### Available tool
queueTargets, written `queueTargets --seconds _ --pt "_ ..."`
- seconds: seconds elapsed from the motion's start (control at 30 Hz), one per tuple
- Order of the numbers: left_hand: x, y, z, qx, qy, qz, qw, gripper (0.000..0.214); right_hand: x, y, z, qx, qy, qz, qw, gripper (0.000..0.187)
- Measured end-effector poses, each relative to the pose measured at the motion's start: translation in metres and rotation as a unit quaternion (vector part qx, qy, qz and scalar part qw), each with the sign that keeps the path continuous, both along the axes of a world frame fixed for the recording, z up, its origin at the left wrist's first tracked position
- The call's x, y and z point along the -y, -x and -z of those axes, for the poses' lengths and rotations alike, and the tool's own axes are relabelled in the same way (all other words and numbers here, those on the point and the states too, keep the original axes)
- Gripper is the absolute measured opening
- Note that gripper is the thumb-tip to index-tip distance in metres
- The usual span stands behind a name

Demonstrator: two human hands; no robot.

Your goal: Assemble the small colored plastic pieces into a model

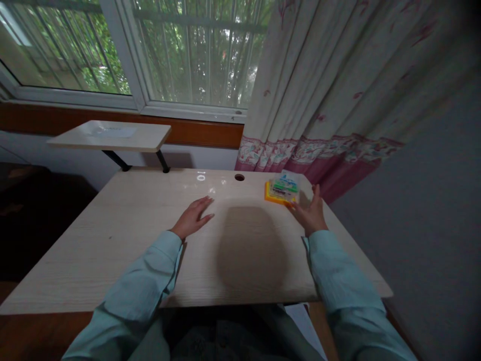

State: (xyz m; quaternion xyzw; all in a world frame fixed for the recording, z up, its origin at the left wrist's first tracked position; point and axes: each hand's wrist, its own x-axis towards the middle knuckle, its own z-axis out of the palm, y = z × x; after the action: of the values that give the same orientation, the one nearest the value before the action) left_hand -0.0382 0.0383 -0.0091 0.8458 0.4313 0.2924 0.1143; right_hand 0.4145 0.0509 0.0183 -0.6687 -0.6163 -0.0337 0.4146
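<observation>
My left hand (193, 216) lies over the desk's pale wood-grain top (124, 240), fingers stretched out and thumb apart, holding nothing. At the desk's far right, my right hand (310, 213) is spread beside a small stack. Its thumb reaches the near right corner of a yellow-orange flat case (272, 197), whether touching I cannot tell, while the other fingers point up and away. On top of the yellow-orange case sits a clear plastic box (285, 184) with green and blue markings. What the box holds is too small to make out.
A raised white shelf (124, 136) on black legs stands at the back left. A round cable hole (239, 177) pierces the desk near its rear edge. A floral curtain (300, 115) hangs behind the right corner, by the window (199, 55). White papers (305, 326) show below the front edge.
</observation>
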Motion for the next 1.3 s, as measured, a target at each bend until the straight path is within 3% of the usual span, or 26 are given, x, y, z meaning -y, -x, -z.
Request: queueTargets --seconds 0.1,0.23,0.37,0.47,0.6,1.3 --pt "0.001 -0.002 0.000 -0.070 0.001 -0.006 0.998 0.062 0.017 0.007 -0.025 0.072 -0.056 -0.038 0.995 0.091" --pt "0.010 -0.007 0.002 -0.143 0.012 -0.039 0.989 0.071 0.027 0.064 -0.041 0.159 -0.056 -0.124 0.978 0.078" --pt "0.022 -0.012 0.006 -0.159 0.018 -0.077 0.984 0.074 0.030 0.136 -0.015 0.233 0.071 -0.172 0.954 0.067" --pt "0.027 -0.014 0.010 -0.157 0.013 -0.103 0.982 0.073 0.032 0.166 0.012 0.262 0.202 -0.164 0.929 0.070" --pt "0.029 -0.016 0.015 -0.142 0.001 -0.130 0.981 0.067 0.033 0.172 0.029 0.269 0.275 -0.175 0.906 0.075" --pt "0.030 -0.018 0.016 -0.152 0.002 -0.127 0.980 0.067 0.034 0.170 0.028 0.253 0.262 -0.177 0.914 0.073"
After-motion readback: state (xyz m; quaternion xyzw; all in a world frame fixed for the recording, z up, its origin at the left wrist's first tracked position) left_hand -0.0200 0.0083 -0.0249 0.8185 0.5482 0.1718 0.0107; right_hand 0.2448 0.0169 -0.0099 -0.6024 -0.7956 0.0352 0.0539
